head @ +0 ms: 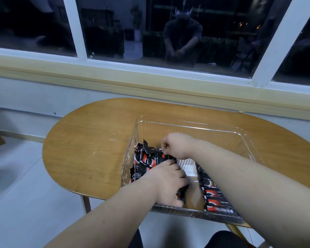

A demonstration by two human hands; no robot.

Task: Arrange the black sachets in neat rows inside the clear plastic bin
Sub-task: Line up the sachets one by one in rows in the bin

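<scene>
Forearms reach into the bin (186, 126) on a table (97, 140), mid-sort.
Jumbled sachets (145, 161) at left are clutched by the left hand (166, 183); the right hand (175, 145) pinches one. Next, likely: square them beside the neat right row (213, 194).

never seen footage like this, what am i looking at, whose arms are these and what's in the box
There is no machine here. This is one picture from a camera worn on a person's head, looking forward and down, so the two bare arms are the wearer's own. A clear bin stands on a wooden table below a dark window. Inside the bin, black sachets lie two ways: a loose pile at the left side and a neat row along the right. Both hands are working in the pile. The left hand curls over a bunch of sachets near the front. The right hand, further back, pinches the top edges of others.
</scene>
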